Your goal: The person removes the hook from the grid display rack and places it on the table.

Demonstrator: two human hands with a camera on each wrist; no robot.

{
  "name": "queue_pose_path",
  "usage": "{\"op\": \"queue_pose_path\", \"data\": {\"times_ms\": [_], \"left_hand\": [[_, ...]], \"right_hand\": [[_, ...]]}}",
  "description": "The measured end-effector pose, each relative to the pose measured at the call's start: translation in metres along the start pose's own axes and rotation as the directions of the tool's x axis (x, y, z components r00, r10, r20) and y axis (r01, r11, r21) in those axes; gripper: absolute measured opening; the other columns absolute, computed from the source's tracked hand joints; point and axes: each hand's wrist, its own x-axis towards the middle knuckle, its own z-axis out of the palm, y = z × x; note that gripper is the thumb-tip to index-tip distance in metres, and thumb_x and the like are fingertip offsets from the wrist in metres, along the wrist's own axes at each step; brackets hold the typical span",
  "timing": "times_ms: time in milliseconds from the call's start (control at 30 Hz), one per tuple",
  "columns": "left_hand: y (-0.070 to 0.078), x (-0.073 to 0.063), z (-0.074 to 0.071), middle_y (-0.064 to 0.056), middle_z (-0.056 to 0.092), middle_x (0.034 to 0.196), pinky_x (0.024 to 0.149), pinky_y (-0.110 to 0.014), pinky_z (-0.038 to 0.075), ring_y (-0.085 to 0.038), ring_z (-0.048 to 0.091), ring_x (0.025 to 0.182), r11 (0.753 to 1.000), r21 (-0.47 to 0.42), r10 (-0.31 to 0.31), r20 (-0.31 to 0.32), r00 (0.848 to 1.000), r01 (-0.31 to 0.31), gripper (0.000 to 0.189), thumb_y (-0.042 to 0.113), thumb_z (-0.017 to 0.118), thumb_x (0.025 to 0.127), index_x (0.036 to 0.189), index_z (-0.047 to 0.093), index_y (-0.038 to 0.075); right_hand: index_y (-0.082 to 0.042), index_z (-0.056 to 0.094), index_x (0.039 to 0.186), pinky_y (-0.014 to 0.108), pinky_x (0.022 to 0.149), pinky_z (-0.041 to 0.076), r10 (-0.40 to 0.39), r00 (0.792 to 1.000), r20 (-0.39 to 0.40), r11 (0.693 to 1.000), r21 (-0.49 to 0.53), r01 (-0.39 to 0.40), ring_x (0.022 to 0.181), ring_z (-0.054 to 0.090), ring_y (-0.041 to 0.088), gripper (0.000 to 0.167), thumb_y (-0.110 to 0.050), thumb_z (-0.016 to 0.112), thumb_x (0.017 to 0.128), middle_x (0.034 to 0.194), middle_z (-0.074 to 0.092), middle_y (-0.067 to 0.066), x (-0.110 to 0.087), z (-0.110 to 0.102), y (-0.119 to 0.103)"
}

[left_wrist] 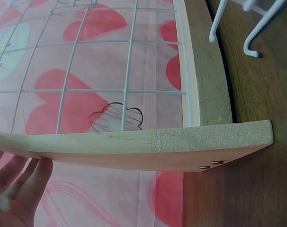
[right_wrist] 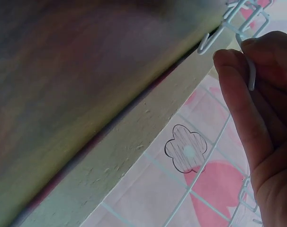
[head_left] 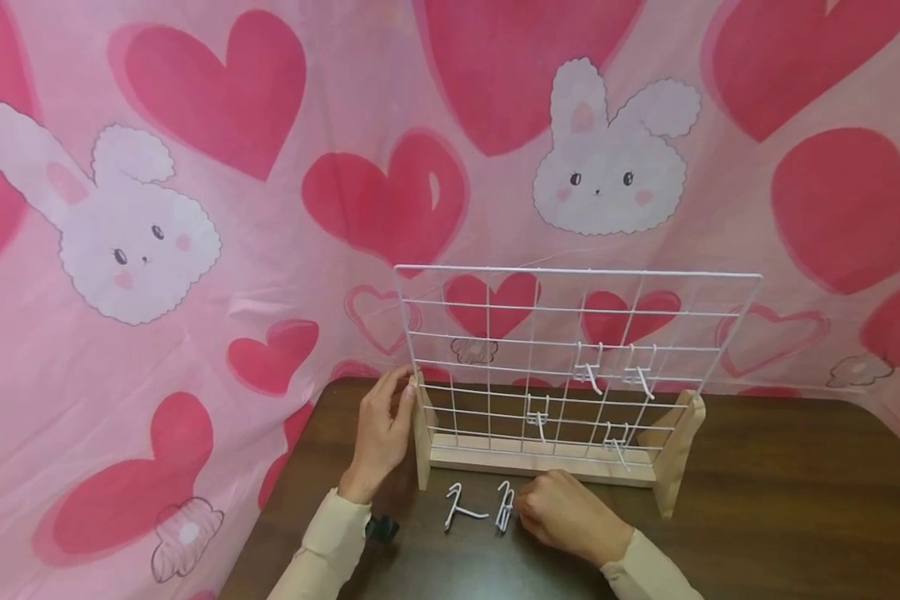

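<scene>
White hook (head_left: 506, 510): pinched by right hand (head_left: 566, 512), before rack (head_left: 487, 455). Left hand (head_left: 379, 427), fingers extended, touches rack's left end, presumably steadying it.

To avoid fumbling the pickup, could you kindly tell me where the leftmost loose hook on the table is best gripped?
I'd pinch the leftmost hook by its single prong, coming from the right: the prong juts toward the right hand, while the bent-wire backing lies at the left.
</scene>
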Motion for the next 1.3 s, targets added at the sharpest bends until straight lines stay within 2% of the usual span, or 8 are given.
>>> {"op": "queue_pose_path", "data": {"times_ms": [167, 500, 833, 1300], "left_hand": [[0.0, -0.0006, -0.0011, -0.014, 0.073, 0.115, 0.087, -0.047, 0.064, -0.027, 0.074, 0.106, 1.0, 0.011, 0.009, -0.007, 1.0, -0.009, 0.025, 0.008, 0.059, 0.102, 0.126, 0.068, 0.002], [-0.0005, 0.0033, -0.0009, -0.014, 0.073, 0.114, 0.082, -0.044, 0.065, -0.027, 0.074, 0.104, 1.0, -0.01, 0.023, -0.017, 1.0, -0.023, 0.025, 0.007, 0.059, 0.102, 0.126, 0.067, 0.001], [-0.0004, 0.0023, -0.0001, -0.014, 0.073, 0.113, 0.082, -0.044, 0.065, -0.027, 0.074, 0.103, 0.999, 0.018, 0.028, -0.019, 0.999, -0.028, 0.025, 0.007, 0.059, 0.102, 0.125, 0.067, 0.003], [0.0006, -0.0017, -0.0002, -0.014, 0.073, 0.113, 0.08, -0.04, 0.066, -0.025, 0.074, 0.102, 1.0, 0.004, -0.011, 0.002, 1.0, 0.011, 0.025, 0.007, 0.058, 0.103, 0.126, 0.067, 0.003]], "right_hand": [[-0.023, 0.062, 0.063, 0.02, 0.048, 0.039, 0.021, 0.999, 0.032, 1.0, 0.008, -0.021, 0.052, 0.054, 0.001, 0.027, -0.009, 0.083, 0.073, 0.059, 0.062, -0.014, 0.0004, -0.0013, -0.0002], [-0.026, 0.054, 0.058, 0.022, 0.045, 0.033, 0.053, 0.998, 0.016, 0.998, -0.043, -0.052, 0.049, 0.052, 0.002, 0.035, -0.014, 0.083, 0.071, 0.055, 0.057, -0.016, 0.0021, -0.0011, 0.0021], [-0.027, 0.055, 0.057, 0.023, 0.044, 0.03, 0.089, 0.991, 0.098, 0.995, -0.057, -0.084, 0.048, 0.051, 0.002, 0.035, -0.019, 0.085, 0.072, 0.053, 0.057, -0.015, 0.0017, -0.0006, -0.0002], [-0.028, 0.058, 0.058, 0.025, 0.046, 0.032, 0.109, 0.981, 0.158, 0.993, -0.055, -0.102, 0.049, 0.052, 0.004, 0.032, -0.02, 0.085, 0.074, 0.054, 0.059, -0.013, -0.0022, 0.0054, -0.0031]]}}
